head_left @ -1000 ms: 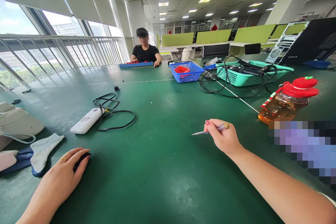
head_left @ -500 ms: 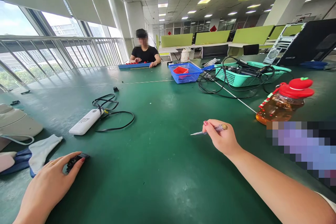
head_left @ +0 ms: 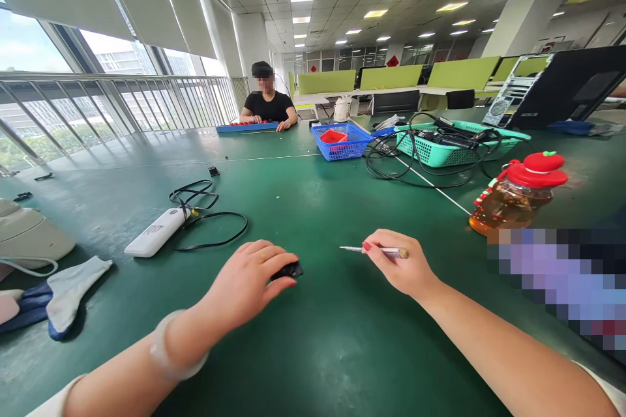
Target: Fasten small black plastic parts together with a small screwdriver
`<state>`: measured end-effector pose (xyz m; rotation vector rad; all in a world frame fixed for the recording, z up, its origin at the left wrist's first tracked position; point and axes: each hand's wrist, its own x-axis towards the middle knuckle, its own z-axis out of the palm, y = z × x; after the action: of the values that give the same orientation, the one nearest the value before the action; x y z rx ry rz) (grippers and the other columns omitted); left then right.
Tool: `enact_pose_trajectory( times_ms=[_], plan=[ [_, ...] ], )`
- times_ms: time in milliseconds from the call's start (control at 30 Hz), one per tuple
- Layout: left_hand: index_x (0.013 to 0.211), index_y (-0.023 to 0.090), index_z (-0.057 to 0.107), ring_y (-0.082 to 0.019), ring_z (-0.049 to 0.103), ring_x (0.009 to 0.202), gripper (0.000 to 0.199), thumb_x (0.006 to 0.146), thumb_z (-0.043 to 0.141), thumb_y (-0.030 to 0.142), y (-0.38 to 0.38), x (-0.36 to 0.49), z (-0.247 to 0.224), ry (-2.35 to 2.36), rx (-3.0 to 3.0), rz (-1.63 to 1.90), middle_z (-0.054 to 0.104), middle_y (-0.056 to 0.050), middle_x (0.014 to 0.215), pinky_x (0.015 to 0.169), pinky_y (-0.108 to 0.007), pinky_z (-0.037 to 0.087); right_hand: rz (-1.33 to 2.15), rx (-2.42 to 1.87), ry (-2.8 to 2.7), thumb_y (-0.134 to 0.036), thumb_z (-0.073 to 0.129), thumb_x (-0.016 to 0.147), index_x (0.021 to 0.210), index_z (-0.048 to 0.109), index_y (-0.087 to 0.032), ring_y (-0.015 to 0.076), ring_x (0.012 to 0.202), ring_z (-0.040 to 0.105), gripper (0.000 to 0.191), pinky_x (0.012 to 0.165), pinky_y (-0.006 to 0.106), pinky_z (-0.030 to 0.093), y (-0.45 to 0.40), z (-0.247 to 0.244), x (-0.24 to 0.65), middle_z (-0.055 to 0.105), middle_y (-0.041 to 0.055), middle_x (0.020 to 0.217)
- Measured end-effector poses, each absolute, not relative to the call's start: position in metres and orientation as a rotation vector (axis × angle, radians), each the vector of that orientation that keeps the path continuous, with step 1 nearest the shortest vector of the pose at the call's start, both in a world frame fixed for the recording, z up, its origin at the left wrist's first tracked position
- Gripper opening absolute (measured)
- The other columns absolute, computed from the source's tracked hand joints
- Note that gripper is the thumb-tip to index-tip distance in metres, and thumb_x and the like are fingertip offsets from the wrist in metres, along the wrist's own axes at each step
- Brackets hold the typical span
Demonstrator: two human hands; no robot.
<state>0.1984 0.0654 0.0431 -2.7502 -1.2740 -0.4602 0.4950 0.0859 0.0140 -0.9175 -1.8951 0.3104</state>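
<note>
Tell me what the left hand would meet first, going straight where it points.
The left hand would probably meet the tip of the screwdriver in the right hand; depth is unclear.

"Can you read those grey marks [head_left: 154, 229] on the white device [head_left: 163, 228]?"
"No, too blurred."
"And the red diamond [head_left: 392, 61] on the far column [head_left: 397, 49]?"
"Too small. I can't read any text here."

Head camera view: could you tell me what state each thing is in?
Left hand: gripping a black part
Black part: mostly covered
Right hand: gripping a screwdriver
Screwdriver: held sideways, tip bare
Jar: red lid on, amber liquid inside
Blue basket: open-topped, holding a red container
Teal basket: open-topped, heaped with black cables
White device: lying flat
Window blinds: partly lowered
</note>
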Motion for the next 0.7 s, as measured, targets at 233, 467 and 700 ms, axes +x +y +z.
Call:
enact_pose_trajectory(
  times_ms=[233, 467, 700],
  plan=[
    [0.115, 0.025, 0.066, -0.025, 0.063, 0.103, 0.027, 0.090, 0.062, 0.036, 0.111, 0.271, 0.016, -1.342, -2.934, -0.488, 0.073, -0.005, 0.109, 0.093, -0.042, 0.048, 0.305, -0.888, -1.906, -0.024, 0.060, 0.089, 0.086, 0.065, -0.022, 0.0141, 0.069, 0.063, 0.007, 0.061, 0.024, 0.051, 0.091, 0.011, 0.496, 0.066, 0.0026, 0.080],
    [0.124, 0.026, 0.062, -0.025, 0.060, 0.108, 0.050, 0.077, 0.077, 0.036, 0.122, 0.263, -0.001, -1.548, -3.080, -0.728, 0.072, -0.004, 0.108, 0.098, -0.040, 0.048, 0.311, -0.878, -1.960, -0.020, 0.056, 0.090, 0.081, 0.062, -0.022, 0.0131, 0.062, 0.059, 0.011, 0.056, 0.024, 0.048, 0.090, 0.009, 0.492, 0.064, 0.0017, 0.073],
    [0.118, 0.025, 0.065, -0.026, 0.059, 0.112, 0.049, 0.072, 0.080, 0.035, 0.125, 0.262, -0.003, -1.653, -3.116, -0.808, 0.071, -0.005, 0.111, 0.098, -0.040, 0.049, 0.125, -0.636, -2.104, -0.017, 0.051, 0.090, 0.079, 0.059, -0.022, 0.0128, 0.054, 0.054, 0.015, 0.053, 0.026, 0.042, 0.072, 0.021, 0.487, 0.061, -0.0002, 0.062]
  ],
)
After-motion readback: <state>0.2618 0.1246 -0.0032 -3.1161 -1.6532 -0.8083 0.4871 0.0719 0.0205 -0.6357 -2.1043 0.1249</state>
